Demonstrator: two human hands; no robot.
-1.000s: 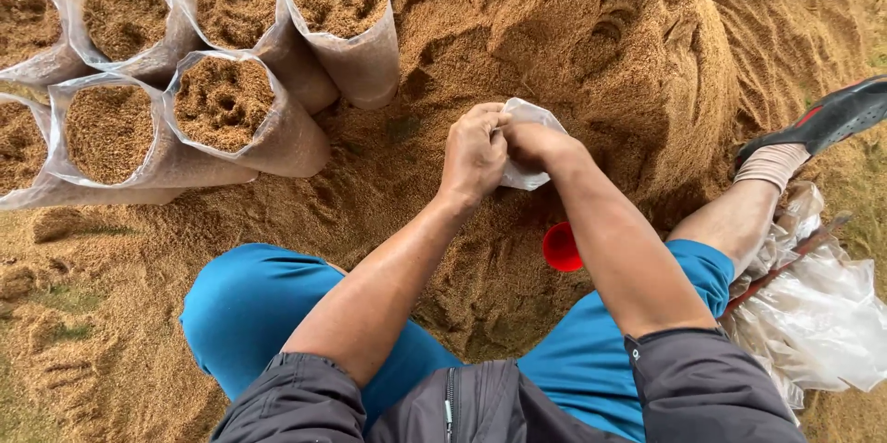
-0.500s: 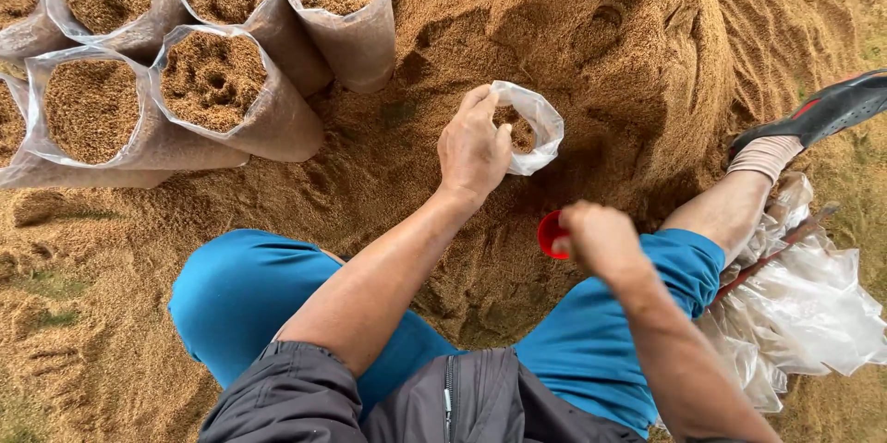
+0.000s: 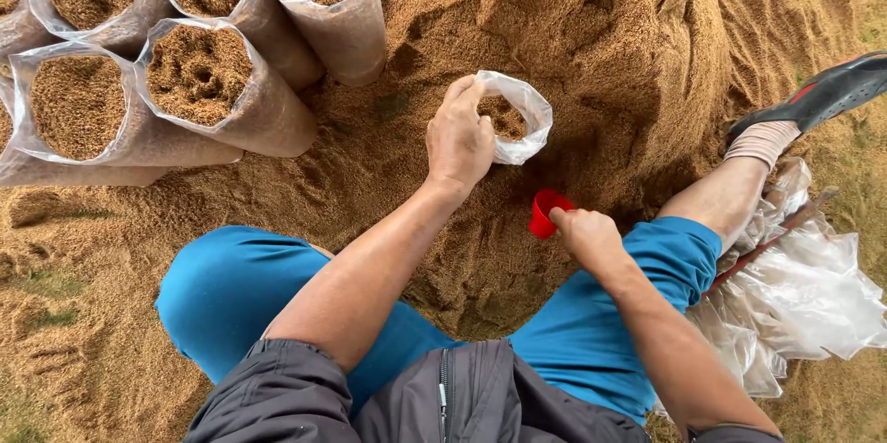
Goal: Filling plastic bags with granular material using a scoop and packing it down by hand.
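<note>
While our left hand (image 3: 459,140) pinches the near rim of the small clear plastic bag (image 3: 514,116), the bag sits on the slope of the big sawdust heap (image 3: 591,46), mouth open and facing up toward us, with a little brown fill showing inside. Its long axis runs roughly upright, sunk into the heap, tilted slightly to the right. We hold it closed-fingered on the rim, thumb side toward the opening. Our right hand (image 3: 584,232) sits nearer to us and lower right of the bag, fingers wrapped on a small red cup (image 3: 543,214); cup and bag are near but apart. The cup's mouth looks turned left and down toward the sawdust; we can't tell if it holds anything. So the bag lies up and left from the cup, and the left hand is the one already on it. Further out: five filled clear bags (image 3: 199,73) stand and lean in a cluster at upper left, well apart from the hands, mouths up, packed with the same material. Our legs in blue trousers (image 3: 231,286) straddle the work spot. A dark shoe (image 3: 827,92) rests on the heap at right, and a pile of empty clear plastic bags (image 3: 804,300) lies beside the right leg.
</note>
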